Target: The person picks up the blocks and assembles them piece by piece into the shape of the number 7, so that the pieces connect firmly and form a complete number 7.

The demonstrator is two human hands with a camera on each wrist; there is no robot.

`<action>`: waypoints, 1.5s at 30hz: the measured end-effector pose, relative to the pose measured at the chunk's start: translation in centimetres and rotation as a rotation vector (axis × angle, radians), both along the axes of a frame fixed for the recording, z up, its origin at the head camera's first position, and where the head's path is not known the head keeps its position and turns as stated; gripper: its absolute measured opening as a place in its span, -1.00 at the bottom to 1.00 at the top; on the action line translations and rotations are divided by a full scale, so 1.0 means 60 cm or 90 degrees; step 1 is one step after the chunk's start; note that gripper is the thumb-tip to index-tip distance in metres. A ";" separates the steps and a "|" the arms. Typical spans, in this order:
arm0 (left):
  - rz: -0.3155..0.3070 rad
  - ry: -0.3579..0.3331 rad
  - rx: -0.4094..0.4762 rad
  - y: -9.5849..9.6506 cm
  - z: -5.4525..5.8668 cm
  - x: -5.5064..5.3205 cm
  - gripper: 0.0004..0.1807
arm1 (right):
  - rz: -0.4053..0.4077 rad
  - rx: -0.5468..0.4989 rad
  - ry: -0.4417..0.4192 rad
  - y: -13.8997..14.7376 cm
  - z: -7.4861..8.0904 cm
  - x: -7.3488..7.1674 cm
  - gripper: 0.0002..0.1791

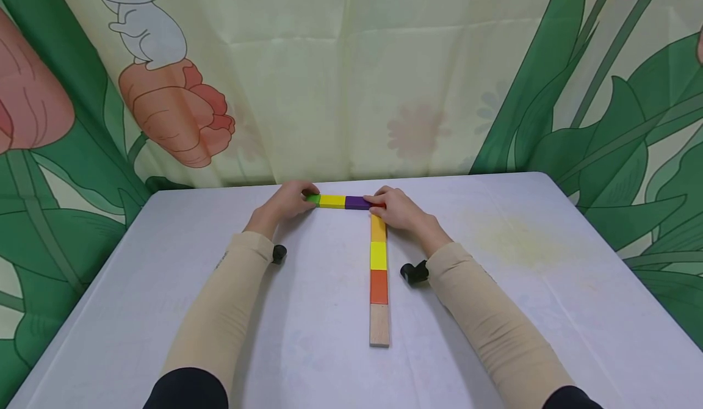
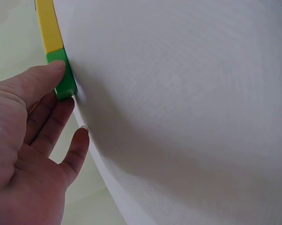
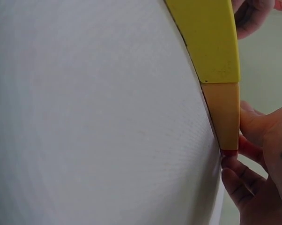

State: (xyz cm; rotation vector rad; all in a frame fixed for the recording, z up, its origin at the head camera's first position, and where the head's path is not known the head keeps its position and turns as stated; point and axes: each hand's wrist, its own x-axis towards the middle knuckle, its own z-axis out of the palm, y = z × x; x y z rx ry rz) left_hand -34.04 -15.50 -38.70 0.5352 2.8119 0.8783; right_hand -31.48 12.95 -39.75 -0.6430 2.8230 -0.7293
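Observation:
Flat blocks lie end to end on the white table in a row with a column running toward me from its right end. My left hand [image 1: 287, 201] pinches the green block [image 2: 66, 83] at the row's left end, thumb on top. Beside it come a yellow block [image 1: 332, 201] and a purple block [image 1: 357, 202]. At the corner, my right hand [image 1: 405, 210] pinches a small red block [image 3: 229, 153], mostly hidden by fingers. Below that corner run a light orange block [image 1: 378, 229], a second yellow block [image 1: 378, 256], an orange-red block [image 1: 379, 287] and a plain wooden block [image 1: 379, 325].
The white tablecloth [image 1: 494, 311] spreads around the blocks, its far edge close behind the row. A printed curtain [image 1: 307, 91] with a rabbit, a carrot and leaves hangs behind the table. Small black cameras [image 1: 414, 273] sit at both wrists.

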 end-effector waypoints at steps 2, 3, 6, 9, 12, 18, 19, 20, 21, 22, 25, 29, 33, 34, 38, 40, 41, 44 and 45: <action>-0.001 0.000 0.002 0.000 0.000 0.000 -0.64 | 0.000 0.000 0.000 0.000 0.000 0.000 -0.52; -0.002 0.000 0.003 0.000 0.001 0.000 -0.64 | -0.001 -0.001 -0.001 0.000 0.001 0.000 -0.52; -0.005 0.002 0.005 0.000 0.002 0.001 -0.65 | -0.002 -0.001 -0.002 -0.001 0.001 0.000 -0.52; -0.009 0.006 0.002 0.000 0.001 0.000 -0.65 | -0.004 -0.001 -0.004 -0.001 0.000 0.000 -0.52; -0.006 0.005 -0.001 0.000 0.000 -0.001 -0.65 | -0.007 -0.001 -0.006 -0.001 -0.001 -0.001 -0.52; 0.006 -0.003 0.002 0.001 -0.001 -0.001 -0.64 | -0.008 -0.003 -0.007 0.000 -0.004 -0.002 -0.52; 0.007 -0.004 0.004 0.001 -0.001 0.000 -0.64 | -0.007 -0.003 -0.006 0.000 -0.004 -0.002 -0.52; 0.008 -0.003 0.005 0.001 -0.001 0.001 -0.64 | -0.006 -0.003 -0.004 0.000 -0.004 -0.002 -0.52; 0.009 -0.003 0.006 0.001 -0.001 0.001 -0.64 | -0.006 -0.003 -0.002 0.000 -0.003 -0.001 -0.52; 0.010 -0.003 0.007 0.001 0.000 0.002 -0.64 | -0.005 -0.002 -0.001 0.000 -0.003 -0.001 -0.52; 0.008 0.000 0.006 0.000 -0.001 0.001 -0.64 | -0.003 -0.001 0.004 0.000 -0.003 -0.001 -0.52; 0.001 0.007 0.009 0.000 -0.003 0.001 -0.65 | -0.003 0.002 0.003 0.001 -0.003 -0.001 -0.52; -0.008 0.016 0.013 0.000 -0.003 0.001 -0.65 | -0.005 0.003 -0.003 0.001 -0.002 -0.001 -0.52; -0.010 0.018 0.014 -0.001 -0.003 0.001 -0.65 | -0.004 0.003 -0.003 0.001 -0.002 -0.001 -0.52; -0.017 0.028 0.017 -0.004 -0.006 0.000 -0.66 | -0.001 0.000 -0.004 0.000 0.001 0.000 -0.52; -0.016 0.028 0.018 -0.004 -0.007 -0.001 -0.66 | 0.003 0.001 0.000 0.000 0.001 0.000 -0.52; -0.015 0.026 0.019 -0.005 -0.008 -0.002 -0.66 | 0.005 0.004 0.002 0.000 0.001 0.000 -0.52; -0.013 0.021 0.022 -0.005 -0.010 -0.003 -0.65 | 0.008 0.009 0.005 0.002 0.001 -0.001 -0.52; -0.012 0.019 0.024 -0.005 -0.011 -0.003 -0.64 | 0.008 0.009 0.005 0.002 0.000 -0.001 -0.52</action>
